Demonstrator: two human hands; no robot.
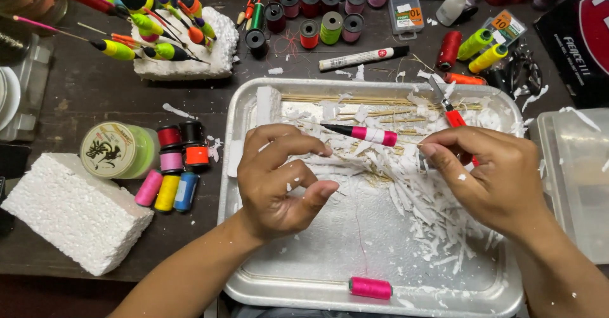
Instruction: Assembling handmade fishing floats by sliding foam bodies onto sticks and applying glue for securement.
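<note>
Over a metal tray my two hands hold a slim fishing float with a black tip, pink body and white band. It lies level between them. My left hand pinches its thin stem at the left end. My right hand pinches the stick at the right end. A fine thread appears to run near the float, too thin to follow. White foam shavings and thin bamboo sticks cover the tray under my hands. A pink thread spool lies at the tray's near edge.
A foam block sits at left, beside a line spool and several coloured thread spools. Finished floats stand stuck in a foam piece at the back left. More spools, a marker, red-handled cutter and clear box surround the tray.
</note>
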